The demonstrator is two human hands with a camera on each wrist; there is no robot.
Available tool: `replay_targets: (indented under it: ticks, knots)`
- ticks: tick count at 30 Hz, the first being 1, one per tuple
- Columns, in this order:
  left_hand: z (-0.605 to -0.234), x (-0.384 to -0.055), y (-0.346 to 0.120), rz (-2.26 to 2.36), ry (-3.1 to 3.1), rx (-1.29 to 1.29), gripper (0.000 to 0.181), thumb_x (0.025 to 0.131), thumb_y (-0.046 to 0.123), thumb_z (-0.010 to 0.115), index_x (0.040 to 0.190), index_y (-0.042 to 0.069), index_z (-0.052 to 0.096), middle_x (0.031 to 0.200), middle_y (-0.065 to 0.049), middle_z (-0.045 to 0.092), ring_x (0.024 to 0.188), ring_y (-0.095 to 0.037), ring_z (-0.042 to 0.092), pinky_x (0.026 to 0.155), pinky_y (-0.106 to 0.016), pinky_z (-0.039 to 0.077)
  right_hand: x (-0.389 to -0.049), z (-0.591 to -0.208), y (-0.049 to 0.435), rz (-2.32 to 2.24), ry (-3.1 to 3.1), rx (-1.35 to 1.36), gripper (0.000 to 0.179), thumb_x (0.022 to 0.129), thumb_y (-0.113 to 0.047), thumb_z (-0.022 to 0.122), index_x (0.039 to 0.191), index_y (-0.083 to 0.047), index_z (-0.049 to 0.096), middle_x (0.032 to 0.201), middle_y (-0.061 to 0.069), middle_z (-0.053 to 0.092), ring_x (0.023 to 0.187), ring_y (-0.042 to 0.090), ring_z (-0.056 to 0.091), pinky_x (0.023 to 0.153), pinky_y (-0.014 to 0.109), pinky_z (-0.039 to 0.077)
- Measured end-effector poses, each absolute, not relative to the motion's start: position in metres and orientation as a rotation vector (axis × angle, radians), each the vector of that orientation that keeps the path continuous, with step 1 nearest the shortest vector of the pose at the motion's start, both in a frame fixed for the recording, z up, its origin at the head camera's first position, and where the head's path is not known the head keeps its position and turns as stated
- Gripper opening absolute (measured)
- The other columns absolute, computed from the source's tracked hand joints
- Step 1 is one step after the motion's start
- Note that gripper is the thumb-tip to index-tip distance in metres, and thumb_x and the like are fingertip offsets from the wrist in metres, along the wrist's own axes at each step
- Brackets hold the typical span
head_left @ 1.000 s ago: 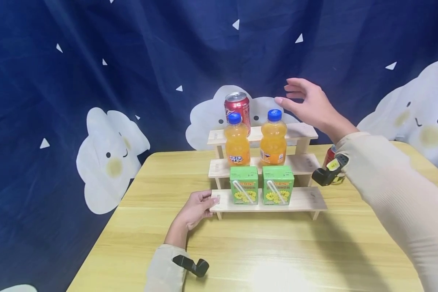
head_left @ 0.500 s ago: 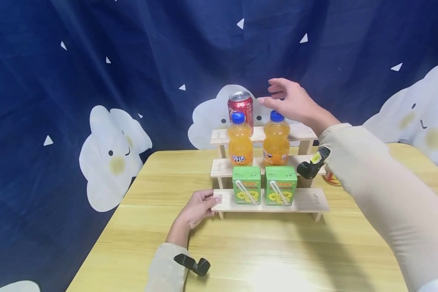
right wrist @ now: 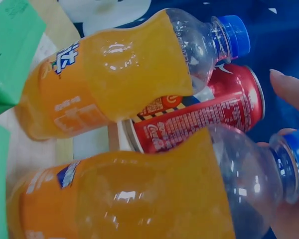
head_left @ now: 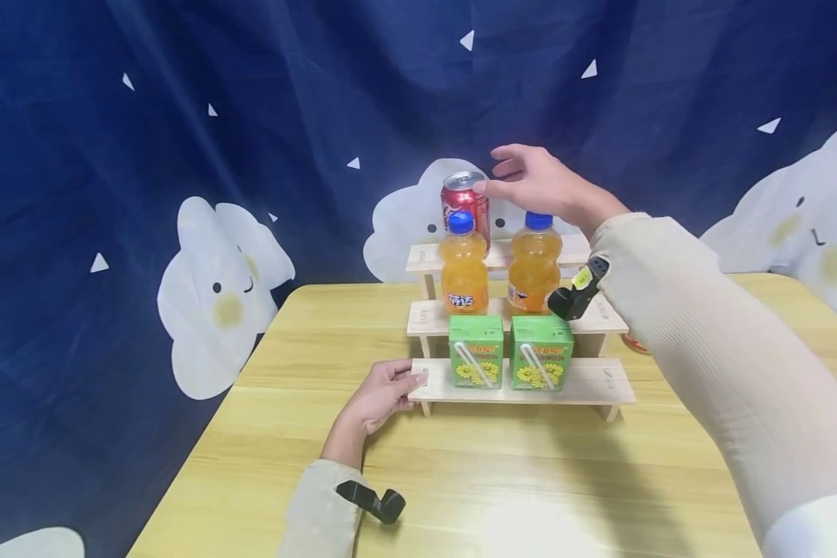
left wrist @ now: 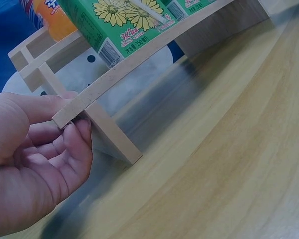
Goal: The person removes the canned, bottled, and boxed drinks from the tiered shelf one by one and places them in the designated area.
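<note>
My left hand (head_left: pixel 382 395) grips the left end of the lowest step of a three-step wooden display stand (head_left: pixel 596 381). In the left wrist view the thumb lies on top and curled fingers (left wrist: pixel 77 149) are below the board. A red cola can (head_left: pixel 453 203) stands on the top step, behind the left of two orange soda bottles (head_left: pixel 464 267). My right hand (head_left: pixel 540 182) hovers over the right bottle (head_left: pixel 534 267), its thumb tip overlapping the can's rim in the head view. The right wrist view shows its fingers loosely extended beside the can (right wrist: pixel 204 117).
Two green drink cartons (head_left: pixel 476 353) with straws stand on the lowest step, before the bottles. A red object (head_left: pixel 635 343) on the table shows only partly past the right sleeve. The wooden table (head_left: pixel 460 473) meets a dark blue curtain (head_left: pixel 307 93) behind.
My right hand has moved left from the stand's right side toward the cola can, its sleeve now covering most of the red can on the table. The left hand keeps its grip.
</note>
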State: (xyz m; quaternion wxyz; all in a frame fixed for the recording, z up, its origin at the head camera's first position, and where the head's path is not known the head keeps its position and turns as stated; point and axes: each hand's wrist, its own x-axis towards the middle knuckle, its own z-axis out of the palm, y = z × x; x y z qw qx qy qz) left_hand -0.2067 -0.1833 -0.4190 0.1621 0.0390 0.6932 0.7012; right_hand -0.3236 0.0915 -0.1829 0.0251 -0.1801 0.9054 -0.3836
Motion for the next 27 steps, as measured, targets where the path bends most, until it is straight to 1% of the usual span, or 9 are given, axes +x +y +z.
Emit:
replay_targets:
  ticks: [7, 13, 16, 20, 23, 27]
  knots:
    - [-0.420, -0.206, -0.181, 2.006, 1.980, 0.104, 0.039, 0.091, 0.008, 0.058, 0.127, -0.007, 0.052, 0.093, -0.006, 0.068, 0.069, -0.012, 0.062, 0.057, -0.021, 0.047, -0.331, -0.178, 0.083, -1.023, 2.754, -0.557, 0.098, 0.079, -0.065, 0.060, 0.152, -0.020, 0.014, 0.151, 0.009, 0.032, 0.136, 0.031, 0.033, 0.106, 0.055, 0.033]
    - [-0.420, -0.204, -0.180, 2.022, 1.980, 0.090, 0.038, 0.091, 0.006, 0.058, 0.127, -0.007, 0.052, 0.093, -0.007, 0.068, 0.069, -0.012, 0.063, 0.056, -0.021, 0.047, -0.339, -0.177, 0.081, -0.888, 2.713, -0.599, 0.102, 0.077, -0.067, 0.059, 0.153, -0.020, 0.011, 0.149, 0.010, 0.034, 0.134, 0.031, 0.034, 0.106, 0.056, 0.032]
    - [-0.421, -0.203, -0.178, 2.017, 1.968, 0.093, 0.038, 0.091, 0.006, 0.057, 0.127, -0.008, 0.052, 0.092, -0.006, 0.068, 0.070, -0.012, 0.063, 0.057, -0.021, 0.047, -0.342, -0.178, 0.083, -0.842, 2.667, -0.607, 0.101, 0.077, -0.066, 0.059, 0.153, -0.019, 0.011, 0.149, 0.010, 0.034, 0.131, 0.031, 0.038, 0.105, 0.053, 0.035]
    - [-0.422, -0.203, -0.175, 2.007, 1.957, 0.112, 0.040, 0.091, 0.007, 0.058, 0.127, -0.008, 0.051, 0.093, -0.006, 0.068, 0.072, -0.012, 0.064, 0.059, -0.022, 0.048, -0.345, -0.180, 0.085, -0.822, 2.629, -0.612, 0.095, 0.080, -0.059, 0.062, 0.152, -0.017, 0.015, 0.147, 0.009, 0.037, 0.128, 0.028, 0.041, 0.104, 0.046, 0.040]
    - [-0.421, -0.202, -0.175, 2.009, 1.956, 0.111, 0.039, 0.091, 0.006, 0.058, 0.127, -0.008, 0.051, 0.093, -0.007, 0.068, 0.072, -0.013, 0.064, 0.058, -0.022, 0.048, -0.345, -0.180, 0.085, -0.838, 2.616, -0.629, 0.092, 0.082, -0.055, 0.064, 0.151, -0.015, 0.019, 0.144, 0.009, 0.040, 0.127, 0.027, 0.041, 0.104, 0.045, 0.040]
    - [-0.420, -0.202, -0.174, 2.004, 1.956, 0.115, 0.039, 0.091, 0.006, 0.057, 0.127, -0.007, 0.051, 0.095, -0.008, 0.068, 0.073, -0.013, 0.064, 0.059, -0.022, 0.048, -0.346, -0.178, 0.085, -0.865, 2.594, -0.628, 0.089, 0.083, -0.053, 0.064, 0.150, -0.014, 0.020, 0.143, 0.009, 0.041, 0.128, 0.027, 0.040, 0.105, 0.046, 0.038]
